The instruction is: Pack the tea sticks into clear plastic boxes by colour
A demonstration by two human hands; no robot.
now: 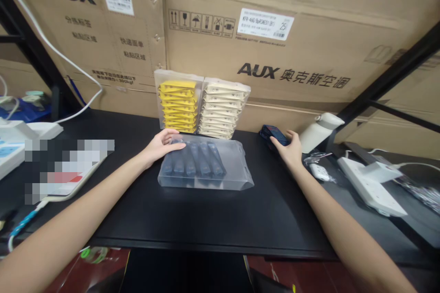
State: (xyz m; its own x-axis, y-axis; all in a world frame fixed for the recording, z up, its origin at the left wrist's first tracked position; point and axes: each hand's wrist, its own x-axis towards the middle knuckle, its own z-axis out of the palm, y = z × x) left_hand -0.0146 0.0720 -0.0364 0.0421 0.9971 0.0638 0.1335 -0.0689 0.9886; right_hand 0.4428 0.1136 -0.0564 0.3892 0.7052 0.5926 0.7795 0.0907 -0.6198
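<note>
Packets [270, 131], dark blue, jut left and forward from the right grip [290, 151].

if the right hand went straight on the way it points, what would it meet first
The dark packets, which the right hand seems to touch; past them, probably the cardboard box behind, though depth is unclear.

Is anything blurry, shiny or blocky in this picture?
In the head view, the clear plastic box has a pale sheen; in the same head view, print on the yellow packets is too soft to read, and mosaic squares cover much of the phone.
</note>
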